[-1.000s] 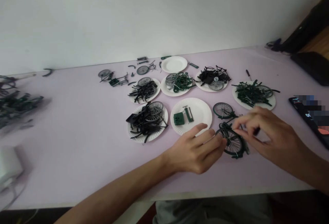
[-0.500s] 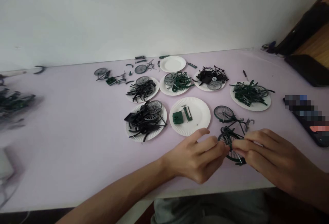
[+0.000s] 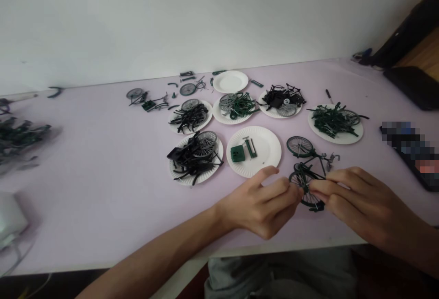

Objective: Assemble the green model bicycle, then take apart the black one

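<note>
A dark green model bicycle (image 3: pixel 312 166) lies near the table's front right, with one spoked wheel at the back and one toward me. My left hand (image 3: pixel 264 203) pinches at the nearer wheel's left side, its index finger raised. From the right, my right hand (image 3: pixel 360 203) closes its fingertips on the same part of the bicycle. Both sets of fingertips almost meet over the wheel and hide the exact spot they grip. Just left of the bicycle, a white paper plate (image 3: pixel 270 152) bears a green box-like part (image 3: pixel 238 153) and a small green pump-shaped part (image 3: pixel 248 147).
Paper plates hold heaps of black parts (image 3: pixel 197 159) and green parts (image 3: pixel 334 120). A phone (image 3: pixel 411 157) lies at the right edge. A small screwdriver (image 3: pixel 329 96) is behind the green heap. Loose bicycle parts (image 3: pixel 149 102) lie at the back; a white device (image 3: pixel 12 219) stands front left.
The view has shifted slightly. Both hands stay closed at the model bicycle's nearer wheel, and the wheel's lower end appears turned a little to the left.
</note>
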### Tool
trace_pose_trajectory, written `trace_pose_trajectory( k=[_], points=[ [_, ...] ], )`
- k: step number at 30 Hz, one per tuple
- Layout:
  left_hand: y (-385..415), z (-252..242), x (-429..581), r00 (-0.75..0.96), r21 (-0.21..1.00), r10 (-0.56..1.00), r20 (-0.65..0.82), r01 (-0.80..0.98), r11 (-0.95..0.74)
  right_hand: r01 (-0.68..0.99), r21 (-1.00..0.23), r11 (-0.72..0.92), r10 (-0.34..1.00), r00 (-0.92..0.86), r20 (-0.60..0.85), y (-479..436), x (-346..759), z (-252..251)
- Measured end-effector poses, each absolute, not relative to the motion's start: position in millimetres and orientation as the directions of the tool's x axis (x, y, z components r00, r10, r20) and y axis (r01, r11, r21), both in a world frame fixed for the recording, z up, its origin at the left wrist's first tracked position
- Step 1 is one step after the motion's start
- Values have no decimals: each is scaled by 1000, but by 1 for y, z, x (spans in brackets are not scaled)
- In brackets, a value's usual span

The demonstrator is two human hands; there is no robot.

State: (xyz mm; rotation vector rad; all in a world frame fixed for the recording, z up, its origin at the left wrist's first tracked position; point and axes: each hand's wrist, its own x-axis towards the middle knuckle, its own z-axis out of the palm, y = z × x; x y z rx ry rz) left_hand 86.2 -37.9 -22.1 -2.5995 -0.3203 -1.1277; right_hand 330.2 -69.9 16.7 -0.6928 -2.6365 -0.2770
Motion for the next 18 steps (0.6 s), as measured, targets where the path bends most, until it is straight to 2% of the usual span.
trace_pose_trajectory(
  k=[2, 5, 8, 14, 18],
  points=[
    [-38, -23, 86, 667, -170, 89, 740, 314, -934, 513, 104, 852, 422, -791, 442, -70, 330, 14],
    [-38, -24, 87, 662, -158, 94, 744, 310, -938, 535, 55, 843, 444, -750, 490, -70, 330, 14],
    [-37, -24, 88, 673, -128, 99, 733, 280, -951, 522, 38, 852, 448, -764, 464, -68, 329, 17],
    [-39, -22, 90, 695, -95, 115, 710, 257, -962, 494, 78, 866, 415, -797, 439, -63, 324, 23],
    [-41, -25, 92, 677, -54, 134, 724, 250, -967, 461, 146, 875, 374, -838, 397, -62, 324, 26]
  ],
)
